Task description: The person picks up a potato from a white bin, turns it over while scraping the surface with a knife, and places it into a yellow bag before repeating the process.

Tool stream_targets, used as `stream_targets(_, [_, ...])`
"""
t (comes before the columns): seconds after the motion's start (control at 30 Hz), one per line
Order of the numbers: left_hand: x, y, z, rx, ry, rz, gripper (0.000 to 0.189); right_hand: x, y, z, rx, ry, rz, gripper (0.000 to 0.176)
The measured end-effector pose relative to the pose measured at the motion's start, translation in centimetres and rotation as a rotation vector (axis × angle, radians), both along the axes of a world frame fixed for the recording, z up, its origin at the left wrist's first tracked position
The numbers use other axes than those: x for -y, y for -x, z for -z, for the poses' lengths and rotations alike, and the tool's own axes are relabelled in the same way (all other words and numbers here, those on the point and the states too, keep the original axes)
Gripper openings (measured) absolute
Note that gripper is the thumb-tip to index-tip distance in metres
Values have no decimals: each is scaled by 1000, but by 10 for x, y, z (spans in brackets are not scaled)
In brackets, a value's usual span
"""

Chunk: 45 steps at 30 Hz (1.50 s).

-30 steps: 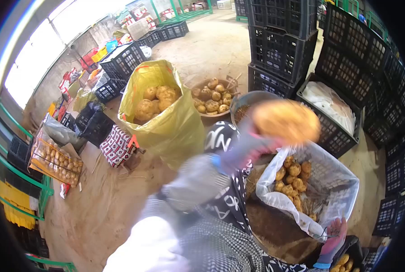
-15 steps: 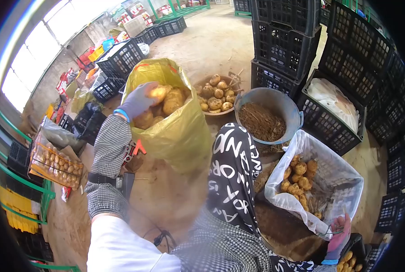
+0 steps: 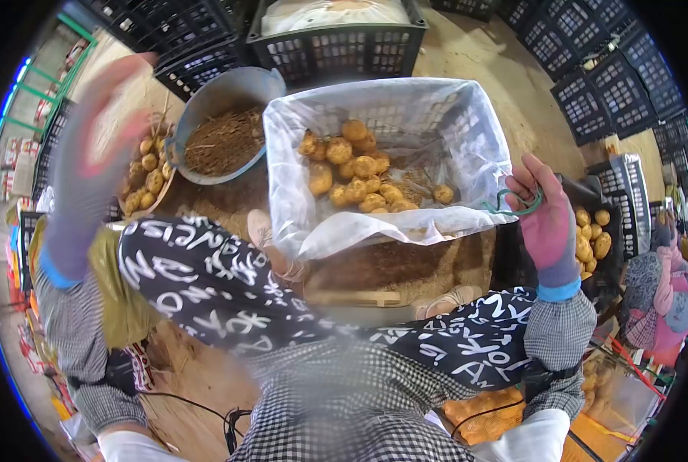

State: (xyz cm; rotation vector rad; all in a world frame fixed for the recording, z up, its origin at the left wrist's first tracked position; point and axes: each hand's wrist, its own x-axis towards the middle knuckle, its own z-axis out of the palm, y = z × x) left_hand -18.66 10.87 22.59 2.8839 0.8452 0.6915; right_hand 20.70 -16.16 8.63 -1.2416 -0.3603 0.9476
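Note:
A crate with a white plastic liner point(image 3: 367, 229) stands in front of me, with potatoes point(image 3: 353, 168) heaped mostly on its left side. At its right front corner is my right hand point(image 3: 550, 227), in a pink and grey glove, its fingers curled on a green string point(image 3: 513, 202). My left hand point(image 3: 90, 165) is raised at the left, blurred by motion. Its thumb and fingers look apart, with nothing visible between them. Just below that hand is the yellow-green sack point(image 3: 117, 296), partly hidden by my sleeve and knee.
A blue-grey bucket point(image 3: 176, 146) of soil stands left of the crate, beside a basin of potatoes point(image 3: 153, 181). Black crates point(image 3: 344, 52) line the back. More potatoes point(image 3: 592, 235) lie in a dark container at right. Another person point(image 3: 663, 289) is at the far right.
My view has swung to the right. My left hand has left the potato in the sack and is lifted, moving. My right hand stays by the lined crate's corner with the green string.

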Motion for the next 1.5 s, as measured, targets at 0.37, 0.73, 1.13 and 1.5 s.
stream_targets(0.37, [89, -245, 328, -547, 943, 558, 78, 58, -6, 16, 128, 300, 91, 43])
stream_targets(0.73, [72, -234, 310, -400, 636, 790, 74, 59, -16, 40, 226, 540, 206, 56])
stream_targets(1.13, [38, -289, 363, -648, 1554, 179, 81, 56, -13, 28, 224, 395, 79, 40])
stream_targets(1.5, [108, -250, 219, 69, 1444, 548, 40, 23, 32, 63, 381, 188, -185, 75])
